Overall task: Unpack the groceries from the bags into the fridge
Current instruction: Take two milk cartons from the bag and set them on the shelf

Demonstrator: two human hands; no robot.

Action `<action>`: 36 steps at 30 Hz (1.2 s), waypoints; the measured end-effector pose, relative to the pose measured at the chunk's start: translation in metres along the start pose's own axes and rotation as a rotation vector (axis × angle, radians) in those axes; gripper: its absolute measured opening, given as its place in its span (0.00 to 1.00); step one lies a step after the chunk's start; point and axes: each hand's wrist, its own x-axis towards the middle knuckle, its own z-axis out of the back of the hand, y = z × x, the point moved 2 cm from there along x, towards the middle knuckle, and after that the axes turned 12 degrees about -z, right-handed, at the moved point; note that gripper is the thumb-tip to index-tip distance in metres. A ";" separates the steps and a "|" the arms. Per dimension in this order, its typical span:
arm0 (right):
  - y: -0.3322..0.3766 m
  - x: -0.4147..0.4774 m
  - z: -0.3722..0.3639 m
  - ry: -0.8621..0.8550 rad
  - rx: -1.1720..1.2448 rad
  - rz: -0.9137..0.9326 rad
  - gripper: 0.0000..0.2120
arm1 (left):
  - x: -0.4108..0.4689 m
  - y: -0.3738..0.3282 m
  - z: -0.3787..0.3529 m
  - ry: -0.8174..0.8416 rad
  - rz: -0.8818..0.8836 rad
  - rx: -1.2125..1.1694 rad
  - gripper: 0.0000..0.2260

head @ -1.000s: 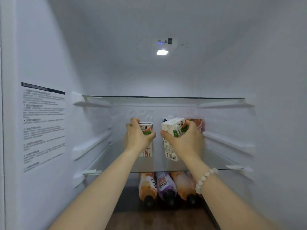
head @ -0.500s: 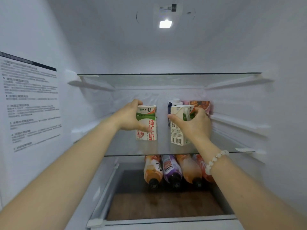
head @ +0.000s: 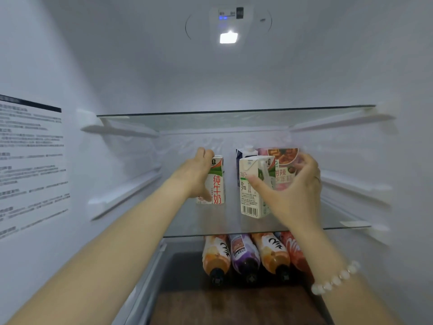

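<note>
The left milk carton (head: 216, 184), red 纯牛奶 under a green band, stands upright on the lower glass shelf (head: 210, 221), the left hand (head: 196, 177) wrapped round its side; the right milk carton (head: 250, 198), barcode outward, stands near it, the right hand (head: 295, 191) curled round it, thumb on its front; behind it stands a pink packet (head: 284, 160); bottles (head: 243, 254) lie below.
</note>
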 end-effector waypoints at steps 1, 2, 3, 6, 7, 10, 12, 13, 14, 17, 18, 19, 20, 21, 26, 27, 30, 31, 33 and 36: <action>-0.003 -0.004 0.002 -0.029 -0.001 0.021 0.47 | 0.008 0.001 -0.004 0.003 0.015 -0.011 0.40; -0.005 -0.007 0.003 -0.051 0.008 0.039 0.45 | 0.015 0.001 -0.008 0.004 0.031 -0.014 0.39; -0.009 -0.008 0.005 -0.066 0.026 0.046 0.42 | 0.023 0.001 -0.014 0.004 0.046 -0.010 0.38; -0.016 -0.002 0.009 -0.090 0.104 0.023 0.34 | 0.050 0.002 -0.032 0.001 0.065 -0.001 0.36; -0.019 0.000 0.009 -0.092 0.120 0.006 0.32 | 0.058 0.003 -0.036 -0.001 0.068 -0.010 0.36; -0.023 0.002 0.006 -0.059 0.074 -0.014 0.29 | 0.082 0.010 -0.046 0.008 0.073 -0.009 0.34; -0.024 0.001 0.003 -0.039 -0.021 -0.006 0.30 | 0.095 0.013 -0.056 -0.019 0.063 -0.006 0.31; -0.024 0.000 0.002 -0.029 -0.064 -0.007 0.31 | 0.100 0.014 -0.061 -0.038 0.069 -0.011 0.29; -0.023 0.000 0.002 -0.016 -0.096 -0.012 0.32 | 0.105 0.015 -0.065 -0.057 0.078 -0.016 0.27; -0.021 0.000 0.002 0.062 -0.146 -0.054 0.38 | 0.116 0.016 -0.075 -0.081 0.094 -0.050 0.26; -0.020 0.000 0.001 0.095 -0.167 -0.064 0.41 | 0.118 0.017 -0.076 -0.082 0.099 -0.062 0.26; -0.019 0.000 0.000 0.125 -0.185 -0.073 0.44 | 0.120 0.018 -0.076 -0.084 0.101 -0.067 0.27; -0.019 0.000 -0.002 0.152 -0.196 -0.086 0.47 | 0.121 0.018 -0.077 -0.080 0.099 -0.067 0.27; -0.019 0.001 -0.003 0.171 -0.202 -0.102 0.48 | 0.120 0.018 -0.077 -0.061 0.097 -0.064 0.28; -0.019 0.004 -0.003 0.209 -0.236 -0.143 0.52 | 0.107 0.023 -0.065 0.084 0.057 0.029 0.41; -0.019 0.005 -0.004 0.218 -0.248 -0.146 0.53 | 0.103 0.022 -0.056 0.063 0.031 0.045 0.42; -0.020 0.005 -0.008 0.230 -0.277 -0.151 0.57 | 0.084 0.006 -0.016 -0.138 0.052 -0.505 0.33; -0.020 0.005 -0.008 0.231 -0.277 -0.150 0.56 | 0.076 -0.002 -0.005 -0.124 0.060 -0.879 0.30; -0.020 0.004 -0.008 0.239 -0.277 -0.149 0.53 | 0.056 -0.022 0.013 0.107 -0.015 -1.423 0.29; -0.021 0.006 -0.006 0.269 -0.227 -0.153 0.51 | 0.035 -0.041 0.020 0.399 -0.221 -1.392 0.33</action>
